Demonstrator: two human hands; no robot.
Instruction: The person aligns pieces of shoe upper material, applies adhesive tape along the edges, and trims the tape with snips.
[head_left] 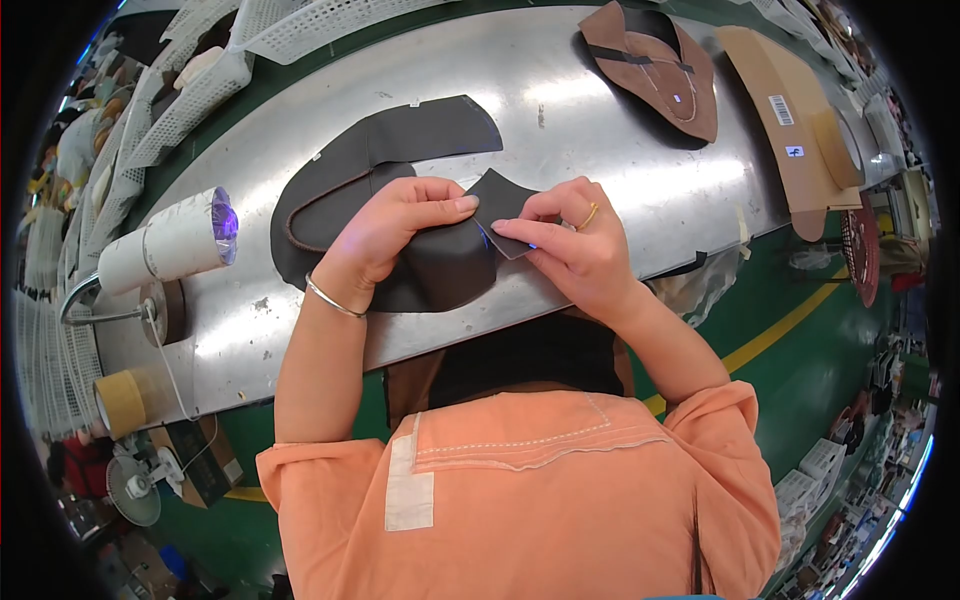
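A dark leather shoe upper (395, 135) lies spread on the metal table in front of me, with a curved, raised brown seam on its left part. My left hand (405, 220) is closed on the upper's near right edge, thumb on top. Close by on the right, my right hand (580, 235) pinches the corner of a small dark leather flap (503, 192) between thumb and fingers. The flap stands tilted up and meets the upper at my left fingertips. Whether it is joined to the upper, I cannot tell. A bit of blue shows along its lower edge.
On the metal table (540, 60) lies a brown shoe upper (655, 75) at the far right. Beside it are a cardboard piece (765, 105) and a tape roll (838, 148). A lit lamp (170, 240) stands left, near another tape roll (120, 403). White baskets (195, 110) line the far left.
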